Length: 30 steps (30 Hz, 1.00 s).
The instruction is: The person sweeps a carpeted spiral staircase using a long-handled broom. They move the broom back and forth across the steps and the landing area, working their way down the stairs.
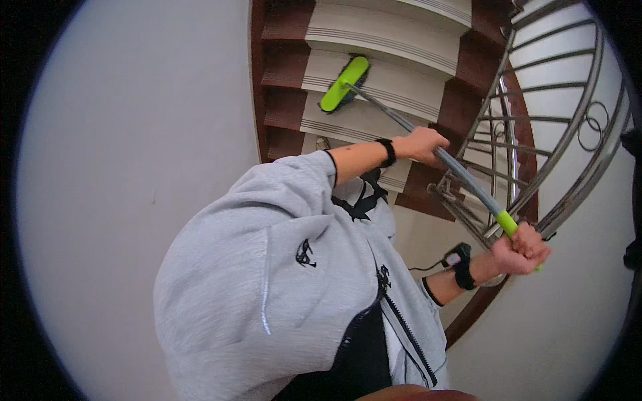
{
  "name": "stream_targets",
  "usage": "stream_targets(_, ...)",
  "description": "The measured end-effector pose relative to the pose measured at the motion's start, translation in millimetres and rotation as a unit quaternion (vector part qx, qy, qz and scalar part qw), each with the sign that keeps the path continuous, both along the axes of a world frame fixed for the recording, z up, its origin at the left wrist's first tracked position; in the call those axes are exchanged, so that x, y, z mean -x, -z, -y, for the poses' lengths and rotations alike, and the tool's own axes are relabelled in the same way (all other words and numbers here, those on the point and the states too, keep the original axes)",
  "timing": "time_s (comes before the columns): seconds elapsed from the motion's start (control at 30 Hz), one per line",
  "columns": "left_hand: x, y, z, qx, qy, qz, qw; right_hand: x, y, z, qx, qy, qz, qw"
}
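A push broom with a bright green head point(345, 84) and dark bristles lies across the front edge of a stair step. From it a grey metal pole point(469, 176) slants down to the right. Partway along the pole, my left hand point(424, 145) is wrapped around it. My right hand point(521, 249) grips the green handle end point(506, 223), whose tip shows just below the fist. Black bands circle both wrists. A black device with a cable point(455, 254) shows by the right wrist; whether it is fixed there I cannot tell.
Cream stair steps point(381, 60) with dark red-brown ends run up the view. A curved metal railing point(536, 120) borders them on the right, close to the pole and my right hand. A plain white wall point(135, 150) rises on the left. A shoe point(322, 144) stands on a step.
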<state>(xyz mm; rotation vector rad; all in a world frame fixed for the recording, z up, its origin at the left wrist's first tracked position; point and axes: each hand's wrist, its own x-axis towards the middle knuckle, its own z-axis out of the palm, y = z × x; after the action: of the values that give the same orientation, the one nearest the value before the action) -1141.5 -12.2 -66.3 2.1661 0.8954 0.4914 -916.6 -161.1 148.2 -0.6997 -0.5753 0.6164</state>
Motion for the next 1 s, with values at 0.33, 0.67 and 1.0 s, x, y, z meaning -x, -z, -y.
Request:
stream_targets(0.33,-25,17,-21,0.079,0.138,0.048,0.986,-19,29,-6,0.075,0.139,-0.006,0.987)
stream_targets(0.67,178,49,-68,0.041,-0.048,-0.036,0.997,143,80,-98,0.074,-0.131,-0.108,0.983)
stream_targets(1.0,219,2,-23,-0.109,-0.234,0.037,0.965,181,7,-85,-0.007,-0.319,0.080,0.944)
